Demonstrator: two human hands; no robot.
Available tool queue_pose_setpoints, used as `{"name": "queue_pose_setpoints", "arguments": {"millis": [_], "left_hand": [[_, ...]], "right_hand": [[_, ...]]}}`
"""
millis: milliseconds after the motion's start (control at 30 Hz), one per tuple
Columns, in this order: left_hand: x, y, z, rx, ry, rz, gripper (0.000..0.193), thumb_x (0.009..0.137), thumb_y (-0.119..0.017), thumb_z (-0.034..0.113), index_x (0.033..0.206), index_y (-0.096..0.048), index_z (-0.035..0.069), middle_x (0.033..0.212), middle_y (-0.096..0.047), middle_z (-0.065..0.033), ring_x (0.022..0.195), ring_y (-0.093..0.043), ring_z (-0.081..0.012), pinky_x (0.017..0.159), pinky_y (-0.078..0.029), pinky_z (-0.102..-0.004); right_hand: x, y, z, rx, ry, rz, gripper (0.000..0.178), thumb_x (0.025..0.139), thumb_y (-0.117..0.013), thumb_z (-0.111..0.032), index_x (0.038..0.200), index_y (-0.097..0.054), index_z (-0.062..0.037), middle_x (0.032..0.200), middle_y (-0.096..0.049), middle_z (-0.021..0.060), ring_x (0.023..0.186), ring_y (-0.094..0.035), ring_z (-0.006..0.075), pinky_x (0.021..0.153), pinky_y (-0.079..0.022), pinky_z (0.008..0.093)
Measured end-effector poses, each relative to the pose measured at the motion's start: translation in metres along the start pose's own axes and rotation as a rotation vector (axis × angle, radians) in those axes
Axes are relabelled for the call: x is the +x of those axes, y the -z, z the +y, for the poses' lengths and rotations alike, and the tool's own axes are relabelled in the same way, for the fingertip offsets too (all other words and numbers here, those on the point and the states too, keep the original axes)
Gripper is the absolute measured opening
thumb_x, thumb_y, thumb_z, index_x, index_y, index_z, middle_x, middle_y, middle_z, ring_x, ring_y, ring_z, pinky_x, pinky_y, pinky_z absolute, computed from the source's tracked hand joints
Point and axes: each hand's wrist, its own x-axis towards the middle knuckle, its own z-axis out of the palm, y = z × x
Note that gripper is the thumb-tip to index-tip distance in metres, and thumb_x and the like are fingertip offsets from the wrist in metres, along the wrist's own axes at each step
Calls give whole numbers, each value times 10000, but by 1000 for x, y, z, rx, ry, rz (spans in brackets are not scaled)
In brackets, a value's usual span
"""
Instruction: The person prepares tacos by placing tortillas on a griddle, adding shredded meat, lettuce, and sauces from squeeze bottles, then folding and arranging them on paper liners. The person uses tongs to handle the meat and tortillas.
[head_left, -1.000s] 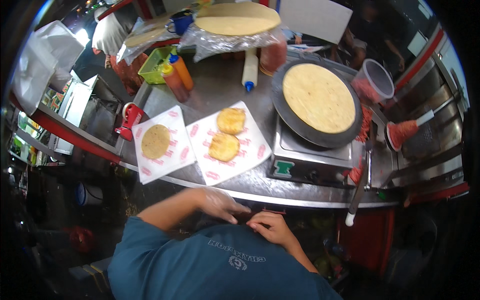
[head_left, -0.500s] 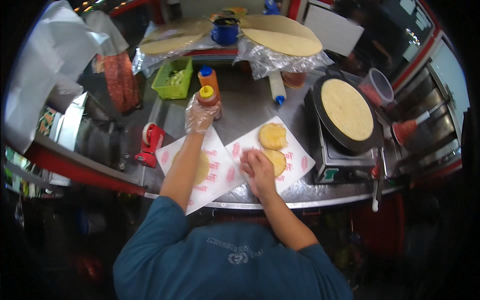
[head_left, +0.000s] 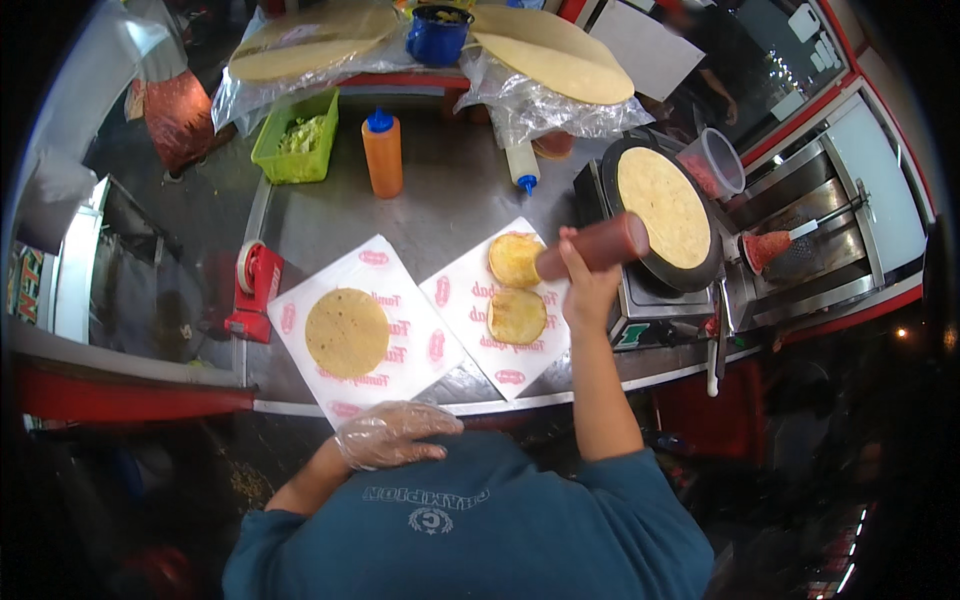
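Observation:
My right hand (head_left: 588, 290) grips a dark red sauce squeeze bottle (head_left: 605, 245), tipped on its side. Its nozzle end points left at the upper bun half (head_left: 510, 259), and the cap is hard to make out there. Just below sits a second toasted bun half (head_left: 517, 316); both lie on a printed paper sheet (head_left: 508, 375). Nothing is in my gloved left hand (head_left: 398, 436), whose fingers stretch out near the counter's front edge. Above that hand, a round flatbread (head_left: 347, 333) lies on another printed paper sheet (head_left: 428, 325).
An orange squeeze bottle (head_left: 383, 155) stands beside a green basket (head_left: 296, 145) of chopped greens. A red tape dispenser (head_left: 256, 292) is at the left. On the right, a round griddle (head_left: 713, 262) carries a large flatbread (head_left: 665, 205). Farther back, flatbread stacks (head_left: 555, 60) flank a blue pot (head_left: 438, 38).
The red sauce bottle has passed from my left hand to my right and is now tipped over the bun. My left hand has drawn back to the counter's front edge.

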Motion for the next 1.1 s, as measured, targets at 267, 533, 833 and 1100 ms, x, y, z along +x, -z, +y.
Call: {"name": "queue_pose_setpoints", "arguments": {"millis": [267, 533, 833, 1100], "left_hand": [[-2, -4, 14, 96, 119, 92, 425, 990, -731, 341, 1310, -707, 62, 1225, -747, -160, 1153, -705, -355, 986, -555, -442], [42, -49, 25, 186, 64, 177, 380, 989, -735, 339, 1283, -730, 98, 1205, -759, -124, 1124, -717, -328, 1010, -543, -421], [28, -56, 15, 86, 270, 220, 344, 993, -730, 317, 1247, -745, 87, 1157, -760, -154, 1092, -717, -345, 949, -561, -441], [-2, -43, 14, 169, 198, 239, 389, 1009, -703, 369, 1279, -732, 90, 1170, -759, -135, 1099, -714, -339, 956, -563, -446]], "right_hand": [[-5, -1, 12, -88, 103, -58, 492, 869, -826, 40, 1288, -568, 32, 1189, -732, 172, 1098, -729, 251, 1029, -554, 381], [11, -20, 1, -11, 11, -208, 434, 872, -836, 4, 1235, -601, 38, 1142, -747, 164, 1055, -738, 246, 1008, -559, 398], [-21, 26, -10, 58, -77, -109, 456, 873, -845, -22, 1243, -594, 67, 1167, -743, 178, 1095, -734, 246, 1017, -570, 390], [-40, 7, -17, 77, -20, 8, 434, 883, -809, 10, 1257, -588, 15, 1221, -713, 179, 1111, -719, 274, 1031, -567, 415]]}}
